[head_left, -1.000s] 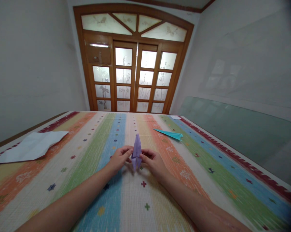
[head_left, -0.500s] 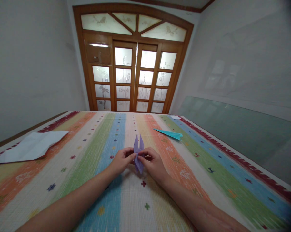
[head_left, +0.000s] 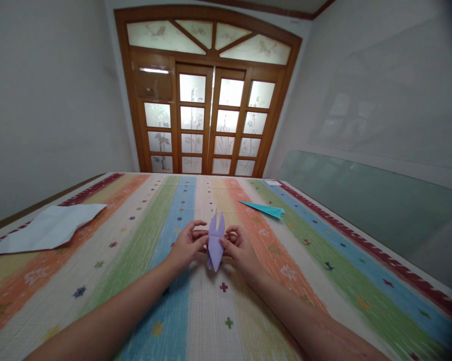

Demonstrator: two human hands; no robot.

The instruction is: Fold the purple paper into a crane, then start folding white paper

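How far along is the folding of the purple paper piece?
Well along: the purple folded paper piece is already narrow, with two points at the top. The left hand and right hand pinch its sides. Further folds look left. A finished-looking teal paper dart lies apart.

Folded lilac paper piece: thin matt paper, sharply creased, pinched between bare left hand and right hand. Striped cloth: coarse woven fabric, matt, with small stitched motifs; on it a turquoise folded paper, matt, and a crumpled white paper sheet. Door: varnished brown wood, slightly glossy, with frosted patterned glass panes.
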